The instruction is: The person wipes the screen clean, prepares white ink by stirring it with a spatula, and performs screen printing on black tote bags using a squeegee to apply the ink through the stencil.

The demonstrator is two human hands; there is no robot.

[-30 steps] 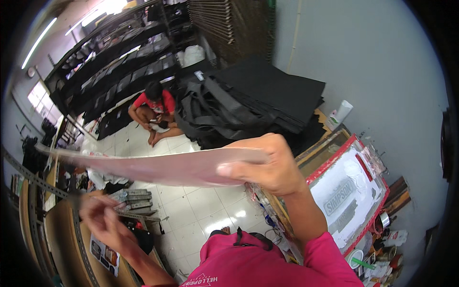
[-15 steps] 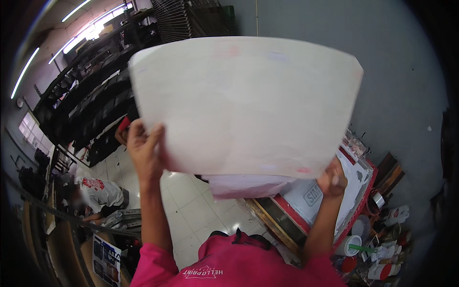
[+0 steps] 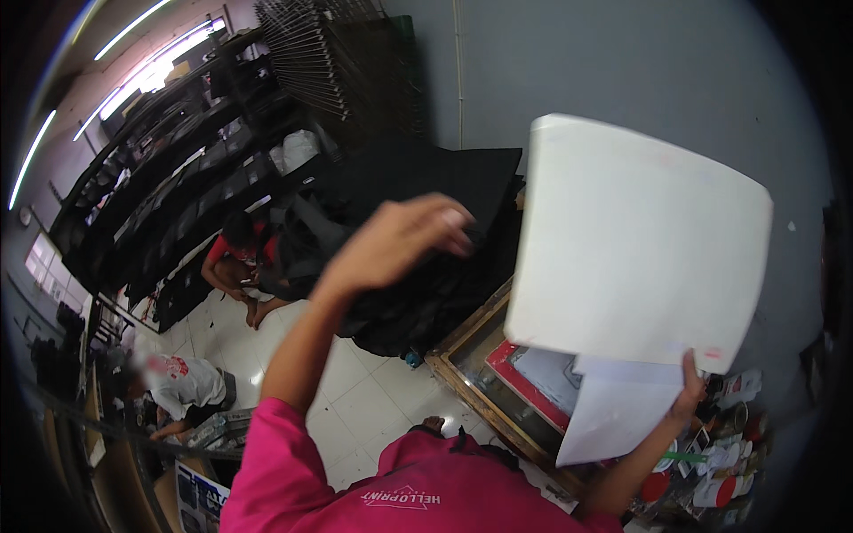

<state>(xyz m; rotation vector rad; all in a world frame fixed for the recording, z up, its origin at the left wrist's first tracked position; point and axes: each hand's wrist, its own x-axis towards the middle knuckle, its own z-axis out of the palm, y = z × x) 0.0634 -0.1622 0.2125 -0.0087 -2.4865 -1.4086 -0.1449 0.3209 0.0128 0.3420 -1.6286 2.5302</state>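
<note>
**A:** What fills the right of the frame?

**B:** A big white sheet (image 3: 640,240), raised against the grey wall (image 3: 622,80). The right hand (image 3: 686,391) pinches its lower right corner, thumb in front. A second, smaller sheet (image 3: 613,409) hangs just below it, at the same hand.

**A:** And the left hand (image 3: 400,240)?

**B:** At centre frame, lifted, fingers loosely curled, holding nothing and clear of the sheet's left edge.

**A:** How would the sheet handle?

**B:** Light, by the look of it: one corner pinch carries it. It keeps its shape but bows, so I judge it thin card or film, semi-stiff, likely to flop or crease if swung from a single corner. A hold on two opposite edges would steady it best. The surface looks smooth, perhaps slippery.

**A:** What lies under it?

**B:** A wood-framed screen (image 3: 498,373) with a red border at lower centre, pots (image 3: 720,489) at lower right, and a pile of black cloth (image 3: 426,266) behind the left hand.

**A:** Anyone else?

**B:** A person in red (image 3: 235,258) sits on the floor at middle left; another in white (image 3: 182,382) bends low at lower left.
</note>
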